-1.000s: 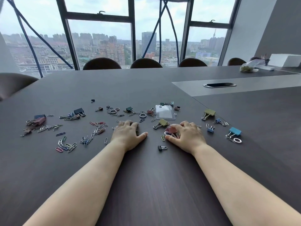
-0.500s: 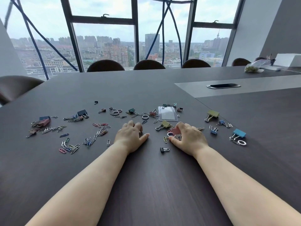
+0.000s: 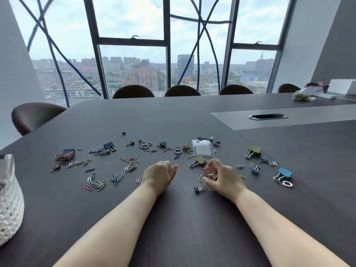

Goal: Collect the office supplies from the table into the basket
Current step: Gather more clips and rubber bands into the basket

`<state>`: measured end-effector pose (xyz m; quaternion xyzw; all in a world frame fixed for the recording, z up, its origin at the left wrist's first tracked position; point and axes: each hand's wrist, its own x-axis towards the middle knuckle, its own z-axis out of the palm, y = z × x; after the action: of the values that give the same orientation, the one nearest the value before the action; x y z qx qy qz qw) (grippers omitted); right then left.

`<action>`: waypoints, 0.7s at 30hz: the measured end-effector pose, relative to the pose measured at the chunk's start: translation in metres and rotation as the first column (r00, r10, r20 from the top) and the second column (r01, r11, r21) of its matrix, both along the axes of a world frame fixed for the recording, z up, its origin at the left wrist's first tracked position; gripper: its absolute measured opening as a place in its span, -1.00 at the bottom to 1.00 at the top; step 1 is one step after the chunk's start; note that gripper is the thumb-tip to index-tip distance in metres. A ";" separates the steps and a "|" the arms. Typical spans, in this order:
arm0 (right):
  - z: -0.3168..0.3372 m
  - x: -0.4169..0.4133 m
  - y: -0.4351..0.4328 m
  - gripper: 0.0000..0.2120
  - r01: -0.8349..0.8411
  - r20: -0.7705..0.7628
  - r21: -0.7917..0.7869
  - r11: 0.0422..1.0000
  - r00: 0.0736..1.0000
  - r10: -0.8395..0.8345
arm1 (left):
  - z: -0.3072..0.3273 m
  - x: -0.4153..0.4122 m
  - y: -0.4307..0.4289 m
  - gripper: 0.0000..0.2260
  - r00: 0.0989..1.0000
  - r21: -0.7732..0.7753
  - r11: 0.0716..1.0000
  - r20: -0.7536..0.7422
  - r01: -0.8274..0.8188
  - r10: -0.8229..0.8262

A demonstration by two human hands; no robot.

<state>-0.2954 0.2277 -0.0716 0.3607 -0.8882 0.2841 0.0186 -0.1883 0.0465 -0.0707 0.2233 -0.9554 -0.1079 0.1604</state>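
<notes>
Single head-worn wide-angle view, facing forward and down across the table (image 3: pixel 183 228) toward the far windows (image 3: pixel 133 54); forearms close, basket (image 3: pixel 9 199) cropped near left.

Pink binder clip (image 3: pixel 209 171) in right hand (image 3: pixel 223 179)

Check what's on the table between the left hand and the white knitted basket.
Head view: scattered coloured paper clips lie between the left hand and the white knitted basket; nearer the basket, only bare dark tabletop.
</notes>
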 end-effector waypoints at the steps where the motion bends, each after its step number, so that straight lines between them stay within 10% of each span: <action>1: 0.001 0.002 0.000 -0.67 -0.008 0.039 -0.043 0.999 0.999 0.010 | -0.001 0.006 0.001 -0.69 1.000 0.026 1.000 -0.003 -0.001 0.001; 8: 0.025 0.044 -0.029 -0.74 -0.011 0.204 -0.361 0.933 0.975 0.090 | 0.029 0.093 -0.022 -0.61 0.971 0.130 0.991 -0.239 0.004 0.028; 15: 0.089 0.157 -0.127 -0.79 -0.201 0.198 -0.655 0.729 0.885 0.422 | 0.121 0.223 -0.058 -0.67 0.866 -0.145 0.971 -0.491 -0.189 0.095; 21: 0.120 0.253 -0.208 -0.74 -0.352 0.114 -0.695 0.627 0.807 0.579 | 0.141 0.325 -0.134 -0.71 0.845 -0.180 0.882 -0.422 -0.435 0.330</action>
<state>-0.0425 0.0196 0.0485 0.4995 -0.5985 0.6210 -0.0816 0.1367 -0.0875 0.0703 0.3617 -0.8471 0.0162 0.3890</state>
